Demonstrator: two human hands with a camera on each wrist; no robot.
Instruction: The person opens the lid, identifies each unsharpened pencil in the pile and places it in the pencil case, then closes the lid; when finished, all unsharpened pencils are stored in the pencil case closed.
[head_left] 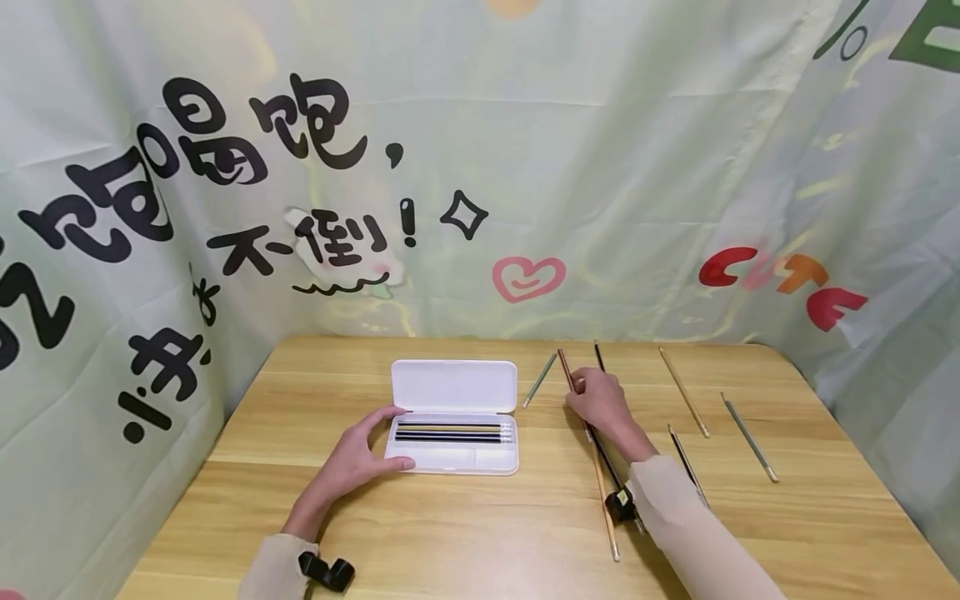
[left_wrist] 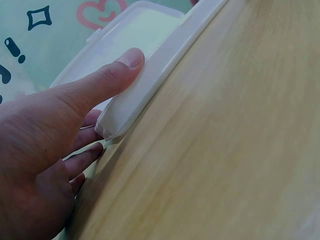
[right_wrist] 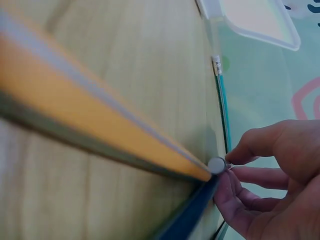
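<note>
An open white pencil case (head_left: 453, 385) lies on the table, its lid tilted back. Several dark and yellowish pencils (head_left: 448, 433) lie side by side in its tray. My left hand (head_left: 348, 458) holds the case by its left end, thumb (left_wrist: 112, 80) over the front rim and the other fingers at the left side. Right of the case, my right hand (head_left: 600, 404) pinches a reddish-brown pencil (head_left: 564, 367) between thumb and fingers. Its pale round end (right_wrist: 216, 165) faces the right wrist camera. Just below that hand lie an orange-yellow pencil (head_left: 607, 510) and a black pencil (head_left: 609, 464).
A green pencil (head_left: 540, 379) lies between the case and my right hand. Farther right are a natural-wood pencil (head_left: 683, 392), a grey-green pencil (head_left: 750, 437) and a black pencil (head_left: 687, 465). Another dark pencil (head_left: 598, 357) shows behind my right hand. A printed curtain (head_left: 637, 167) hangs behind the table.
</note>
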